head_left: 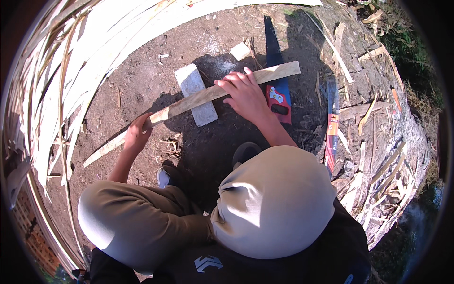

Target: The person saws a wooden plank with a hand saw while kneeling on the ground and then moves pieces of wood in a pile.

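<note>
A long, narrow wooden plank [189, 100] slants across the ground in front of me, its far end up to the right. My left hand [137, 134] is closed around the plank toward its near left end. Farther along, my right hand [246, 96] grips it from above, fingers over the far edge and thumb on the near side. A pale rectangular block [192, 81] lies beneath the plank, between my hands. Just right of my right hand, a handsaw [278, 94] with a red handle and dark blade lies on the ground; the plank's right end crosses over its blade.
Long pale wood strips [61, 85] are heaped along the left and far side. A smaller pale block [240, 51] sits beyond the plank. To the right lie a narrow orange-and-dark sleeve [332, 137] and scattered wood scraps [378, 182]. Green plants [411, 59] edge the far right.
</note>
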Motion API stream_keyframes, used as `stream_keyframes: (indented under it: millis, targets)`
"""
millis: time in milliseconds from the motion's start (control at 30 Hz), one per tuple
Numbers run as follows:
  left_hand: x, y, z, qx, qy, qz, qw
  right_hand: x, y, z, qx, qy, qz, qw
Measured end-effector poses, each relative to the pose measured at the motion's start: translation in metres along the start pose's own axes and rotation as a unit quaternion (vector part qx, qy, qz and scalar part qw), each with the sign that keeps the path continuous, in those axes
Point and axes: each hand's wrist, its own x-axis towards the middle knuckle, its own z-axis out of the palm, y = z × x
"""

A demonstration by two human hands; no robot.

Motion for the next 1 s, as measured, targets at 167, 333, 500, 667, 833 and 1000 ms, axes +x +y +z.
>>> stream_keyframes:
  millis: [167, 333, 500, 667, 833, 1000]
  targets:
    - [-0.003, -0.005, 0.009, 0.033, -0.002, -0.011, 0.999, 0.000, -0.006, 0.007, -0.009, 0.033, 0.011, 0.999]
    - [-0.006, -0.010, 0.011, 0.052, -0.006, -0.004, 0.999, 0.002, -0.005, 0.019, -0.022, 0.073, 0.005, 0.997]
    - [-0.005, -0.003, 0.009, 0.056, -0.006, -0.002, 0.998, -0.001, -0.002, 0.024, -0.048, 0.097, -0.004, 0.994]
    - [-0.004, -0.006, 0.008, 0.038, 0.014, 0.014, 0.999, 0.001, -0.001, 0.024, -0.036, 0.104, -0.013, 0.994]
    - [-0.004, -0.021, 0.003, 0.036, 0.018, 0.001, 0.999, 0.000, 0.002, 0.027, -0.031, 0.086, -0.006, 0.996]
    - [-0.020, -0.040, 0.000, 0.022, 0.058, -0.032, 0.998, 0.003, -0.002, 0.020, -0.005, 0.083, -0.002, 0.997]
